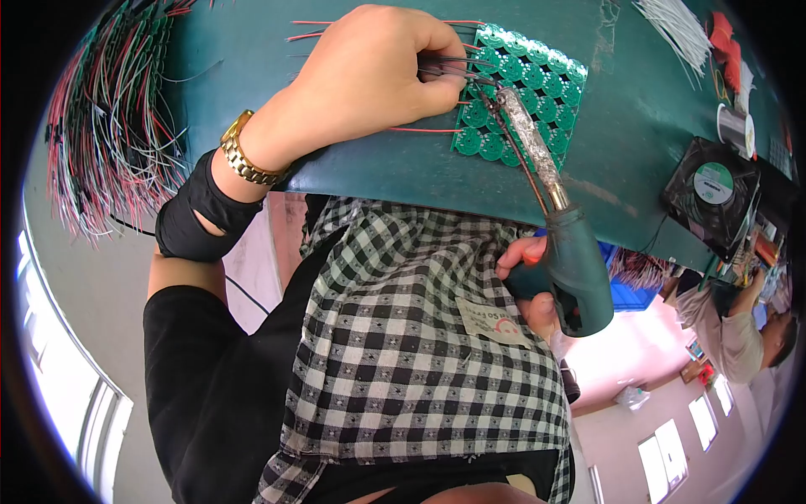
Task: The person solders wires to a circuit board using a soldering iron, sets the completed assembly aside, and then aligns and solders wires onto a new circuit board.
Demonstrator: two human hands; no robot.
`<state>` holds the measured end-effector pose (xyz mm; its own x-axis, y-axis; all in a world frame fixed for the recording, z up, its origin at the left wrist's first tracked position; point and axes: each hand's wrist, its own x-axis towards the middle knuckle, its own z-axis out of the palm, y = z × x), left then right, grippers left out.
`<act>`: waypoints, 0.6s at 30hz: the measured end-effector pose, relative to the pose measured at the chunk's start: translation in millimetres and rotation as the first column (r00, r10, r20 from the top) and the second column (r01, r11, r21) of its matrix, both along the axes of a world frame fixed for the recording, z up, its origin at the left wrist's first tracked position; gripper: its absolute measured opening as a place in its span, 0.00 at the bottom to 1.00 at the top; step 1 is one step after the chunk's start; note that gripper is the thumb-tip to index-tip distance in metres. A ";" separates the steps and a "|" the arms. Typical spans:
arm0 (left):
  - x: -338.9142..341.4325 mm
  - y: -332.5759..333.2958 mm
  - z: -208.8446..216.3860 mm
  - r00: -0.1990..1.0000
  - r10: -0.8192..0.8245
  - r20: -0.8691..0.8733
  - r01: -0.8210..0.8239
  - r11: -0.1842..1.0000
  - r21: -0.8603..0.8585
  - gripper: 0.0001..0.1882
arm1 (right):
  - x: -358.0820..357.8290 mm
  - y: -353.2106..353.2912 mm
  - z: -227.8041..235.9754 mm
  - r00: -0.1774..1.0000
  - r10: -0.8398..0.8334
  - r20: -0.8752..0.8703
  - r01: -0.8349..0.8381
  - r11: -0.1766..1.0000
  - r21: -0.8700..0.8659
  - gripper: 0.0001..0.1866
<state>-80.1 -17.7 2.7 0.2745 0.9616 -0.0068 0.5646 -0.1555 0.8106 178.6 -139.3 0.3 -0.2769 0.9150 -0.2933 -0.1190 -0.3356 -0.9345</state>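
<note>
A panel of small round green circuit boards (558, 109) lies on the green tabletop. My left hand (378, 71) is over its left edge, closed in a pinch on thin black wires (478, 77) whose ends reach the board. Several red wires (426, 130) run left from the same edge. My right hand (533, 286) grips a soldering iron (581, 269) by its dark green handle. The iron's worn, silvery shaft points up and left, its tip beside the black wires; whether they touch I cannot tell.
Bundles of red, black and white wires with boards (109, 126) hang over the table's left edge. At the right are a black fan (714, 185), a solder spool (735, 130) and loose white wires (676, 34). Beyond, a blue bin (630, 294) and another person (722, 323).
</note>
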 end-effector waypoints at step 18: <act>-2.8 7.2 13.4 0.998 -0.017 -0.052 0.020 0.999 0.047 0.06 | 5.0 6.4 -5.1 0.987 0.160 -0.026 -0.158 0.985 0.069 0.25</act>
